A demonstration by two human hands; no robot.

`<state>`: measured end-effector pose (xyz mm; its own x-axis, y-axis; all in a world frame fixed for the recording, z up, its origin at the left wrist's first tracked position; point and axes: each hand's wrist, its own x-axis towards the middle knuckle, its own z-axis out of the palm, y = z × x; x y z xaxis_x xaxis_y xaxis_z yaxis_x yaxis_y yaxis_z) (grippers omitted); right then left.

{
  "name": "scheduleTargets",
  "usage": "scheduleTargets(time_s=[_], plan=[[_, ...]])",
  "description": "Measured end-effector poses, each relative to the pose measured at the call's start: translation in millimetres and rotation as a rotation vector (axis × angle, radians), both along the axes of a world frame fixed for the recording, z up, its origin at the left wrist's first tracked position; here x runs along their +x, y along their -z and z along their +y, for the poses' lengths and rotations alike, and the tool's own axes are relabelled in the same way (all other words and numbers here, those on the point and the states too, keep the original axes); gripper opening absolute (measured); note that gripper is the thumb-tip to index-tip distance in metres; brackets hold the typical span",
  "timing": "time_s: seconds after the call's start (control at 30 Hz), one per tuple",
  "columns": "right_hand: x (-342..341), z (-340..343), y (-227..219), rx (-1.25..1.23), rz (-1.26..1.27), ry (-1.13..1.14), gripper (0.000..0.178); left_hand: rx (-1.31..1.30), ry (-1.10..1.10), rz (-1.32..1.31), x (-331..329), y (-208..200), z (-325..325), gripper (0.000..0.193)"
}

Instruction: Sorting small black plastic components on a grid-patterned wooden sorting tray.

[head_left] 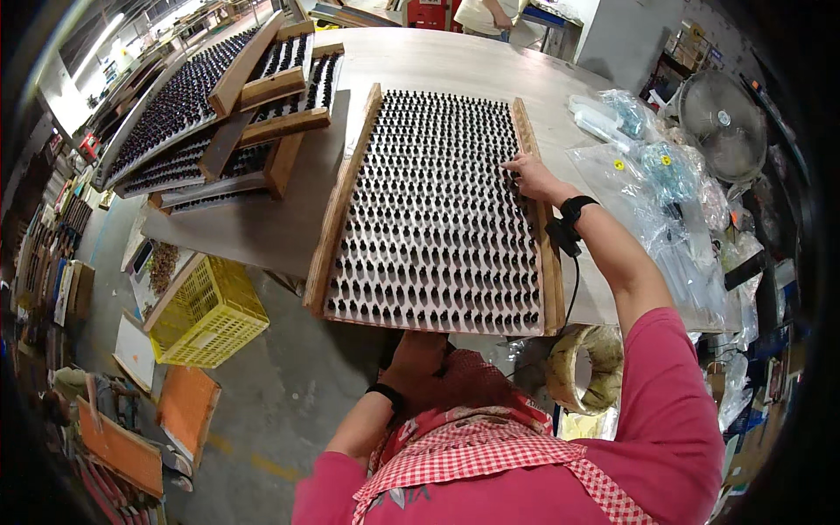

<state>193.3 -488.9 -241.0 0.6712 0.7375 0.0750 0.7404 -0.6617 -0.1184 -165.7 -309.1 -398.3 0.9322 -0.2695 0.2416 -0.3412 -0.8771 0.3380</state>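
A board [437,325] with wooden side rails lies on the table in front of me, set with rows of small black knob-like pieces [429,201] on a white surface. My right hand [532,177] reaches over the right rail [548,262]. Its fingers are bent together at the pieces in the upper right rows; whatever they pinch is too small to make out. Below the board's near edge, close to my apron, is my left hand [418,357]. Its fingers are hidden, so any hold there cannot be seen.
Similar boards [188,114] are stacked at the left of the table [350,114]. Clear plastic bags [652,166] and a fan [723,122] stand right. A yellow crate [210,315] is on the floor at left, a round tub [584,372] near my right side. Another person [494,16] is at the far side.
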Motion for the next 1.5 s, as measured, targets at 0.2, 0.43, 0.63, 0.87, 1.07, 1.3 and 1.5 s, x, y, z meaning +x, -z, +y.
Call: scheduleTargets(time_s=[0.2,0.43,0.63,0.87,1.07,1.3,1.5], plan=[[2,2,1,0.101,0.081,0.03,0.047,0.025,0.037,0.078,-2,11,4,0.034],[12,0,0,0.058,0.087,0.005,0.044,0.037,-0.001,-0.093,-4,11,2,0.022],[16,4,-9,0.032,0.174,0.039,0.042,-0.008,0.018,-0.047,-3,17,5,0.019],[15,6,-12,0.0,0.186,0.081,0.044,-0.131,0.026,-0.111,-4,11,6,0.017],[22,5,-8,0.006,0.168,0.074,0.037,-0.118,0.025,-0.029,-4,2,7,0.019],[25,4,-2,0.006,0.1,0.038,0.033,-0.076,0.014,0.093,-5,7,7,0.023],[21,2,-1,0.044,0.143,0.056,0.036,-0.091,0.046,0.03,-4,8,8,0.027]])
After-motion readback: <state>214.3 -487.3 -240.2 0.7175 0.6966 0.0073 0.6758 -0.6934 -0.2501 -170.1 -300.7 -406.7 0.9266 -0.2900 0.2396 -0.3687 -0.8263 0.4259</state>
